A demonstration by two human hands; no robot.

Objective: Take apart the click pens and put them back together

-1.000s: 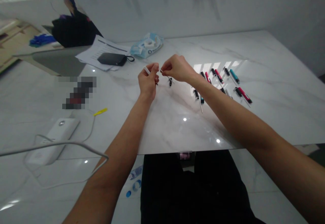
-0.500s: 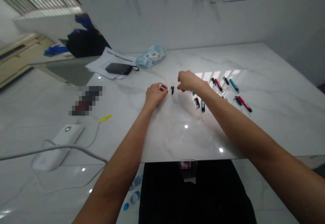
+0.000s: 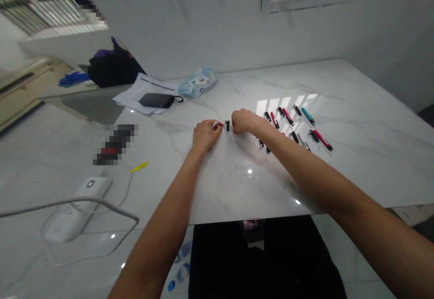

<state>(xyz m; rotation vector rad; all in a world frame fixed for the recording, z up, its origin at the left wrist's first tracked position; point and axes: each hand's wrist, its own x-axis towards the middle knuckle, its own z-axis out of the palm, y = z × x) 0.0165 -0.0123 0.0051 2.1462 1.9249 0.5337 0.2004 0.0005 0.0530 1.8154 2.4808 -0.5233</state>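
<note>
My left hand point(image 3: 204, 135) rests on the white marble table point(image 3: 217, 186), fingers closed round a small white pen part point(image 3: 215, 125) that sticks out toward the right. My right hand point(image 3: 242, 121) is curled just to the right of it, fingertips at a small black pen cap point(image 3: 227, 125) that lies between the two hands. Whether the right fingers grip the cap is unclear. Behind my right wrist lie several pens with red, teal and black parts point(image 3: 298, 122) in loose rows.
At the back left sit a black pouch point(image 3: 156, 100) on papers point(image 3: 140, 92) and a blue wipes packet point(image 3: 198, 82). A white power brick point(image 3: 77, 208) with a cable lies near left, and a yellow strip point(image 3: 139, 167) beside it. A dark bag point(image 3: 111, 67) stands farther back.
Both hands have come down from mid-air to the table surface. My right hand has moved left to the black cap, close beside my left hand. The view has tilted up slightly.
</note>
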